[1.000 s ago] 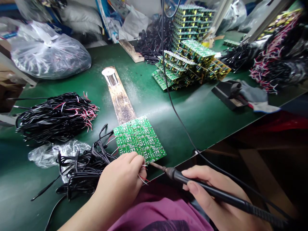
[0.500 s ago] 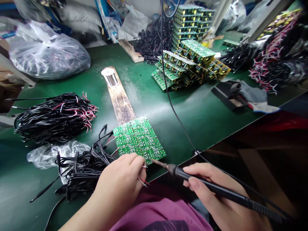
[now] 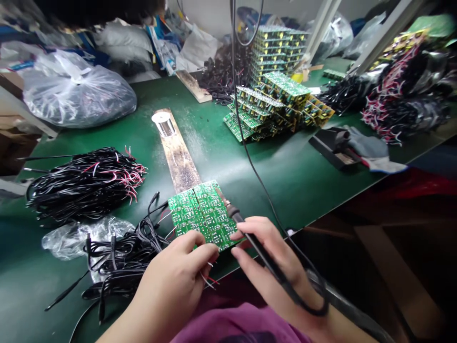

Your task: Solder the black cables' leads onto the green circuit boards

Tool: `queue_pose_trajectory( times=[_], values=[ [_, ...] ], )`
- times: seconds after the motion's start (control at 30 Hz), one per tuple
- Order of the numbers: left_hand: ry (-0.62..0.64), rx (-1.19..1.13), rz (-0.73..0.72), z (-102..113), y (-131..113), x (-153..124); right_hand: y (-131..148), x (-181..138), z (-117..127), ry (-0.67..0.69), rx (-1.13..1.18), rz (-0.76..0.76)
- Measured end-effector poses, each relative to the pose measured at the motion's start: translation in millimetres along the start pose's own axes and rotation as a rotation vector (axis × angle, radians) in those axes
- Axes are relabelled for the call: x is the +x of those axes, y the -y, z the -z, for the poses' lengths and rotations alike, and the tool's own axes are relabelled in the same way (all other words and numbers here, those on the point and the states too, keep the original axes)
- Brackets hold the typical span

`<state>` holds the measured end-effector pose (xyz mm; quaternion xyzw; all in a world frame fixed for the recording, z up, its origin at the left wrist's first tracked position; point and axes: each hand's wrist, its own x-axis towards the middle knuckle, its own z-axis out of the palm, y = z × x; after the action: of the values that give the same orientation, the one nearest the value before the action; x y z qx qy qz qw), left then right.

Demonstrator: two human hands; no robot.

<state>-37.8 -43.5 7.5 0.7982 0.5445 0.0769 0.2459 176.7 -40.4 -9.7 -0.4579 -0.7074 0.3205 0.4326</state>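
Observation:
A green circuit board panel [image 3: 200,214] lies at the table's front edge, its far end by a scorched wooden strip [image 3: 180,162]. My left hand [image 3: 182,264] is closed at the panel's near edge, with red and white wire ends [image 3: 210,278] poking out of it. In my right hand [image 3: 271,262] is a soldering iron [image 3: 262,255]. Its tip is over the panel's far right part; whether it touches cannot be made out. Black cables [image 3: 124,257] lie left of the panel, some with wires reaching its left edge.
On the strip's far end stands a solder spool [image 3: 163,125]. A black cable bundle [image 3: 82,183] and a filled plastic bag [image 3: 78,93] are on the left. Stacked circuit boards [image 3: 278,102] stand behind, and a glove [image 3: 369,147] lies right. A cord [image 3: 246,147] hangs across the middle.
My right hand has carried the soldering iron forward and left, its tip going from the panel's near edge to its far right part. My left hand stays at the near edge, still closed.

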Motion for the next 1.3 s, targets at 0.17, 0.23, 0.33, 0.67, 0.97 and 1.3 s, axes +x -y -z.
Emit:
queue_pose_trajectory(
  times=[0.17, 0.23, 0.33, 0.67, 0.97, 1.3],
  values=[
    [-0.020, -0.022, -0.006, 1.4, -0.8, 0.5, -6.5, 8.2, -20.8, 0.078, 0.054, 0.055],
    [-0.025, -0.011, -0.013, 0.9, -0.2, 0.8, -6.6, 7.8, -22.4, 0.079, 0.050, 0.044],
    [-0.034, 0.000, -0.035, 0.1, 1.1, 2.4, -3.8, 8.0, -21.8, 0.085, 0.041, 0.036],
    [-0.080, 0.042, -0.080, 2.8, 2.6, 9.8, -3.6, 11.9, -23.0, 0.069, -0.096, 0.104],
    [-0.197, 0.034, -0.125, -6.8, 6.3, 11.1, -8.3, 10.9, -31.0, 0.023, -0.176, 0.120],
    [-0.282, 0.102, -0.154, -11.8, 6.9, 13.9, 0.2, 73.0, 4.0, 0.087, -0.113, -0.046]
  ],
)
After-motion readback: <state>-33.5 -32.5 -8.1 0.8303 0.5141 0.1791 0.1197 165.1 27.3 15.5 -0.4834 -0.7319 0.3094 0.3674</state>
